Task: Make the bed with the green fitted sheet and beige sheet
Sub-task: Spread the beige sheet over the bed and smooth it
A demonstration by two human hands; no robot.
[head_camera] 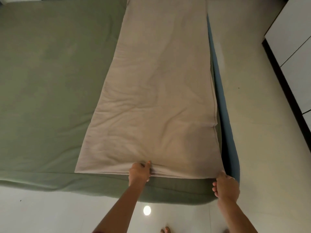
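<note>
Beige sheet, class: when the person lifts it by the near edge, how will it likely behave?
The beige sheet will probably flop and sag: it bunches where the left hand pinches it. It looks light, as the right hand holds its corner with fingertips. Lying folded, it may slide over the green sheet.

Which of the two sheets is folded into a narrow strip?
The beige sheet, gripped at its near edge by both hands; the green fitted sheet lies stretched flat over the mattress.

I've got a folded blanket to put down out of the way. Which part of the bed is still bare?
The broad stretch of green fitted sheet left of the folded beige sheet is bare. The right strip is covered, and its near edge is crowded: the left hand and right hand both grip it there.
</note>
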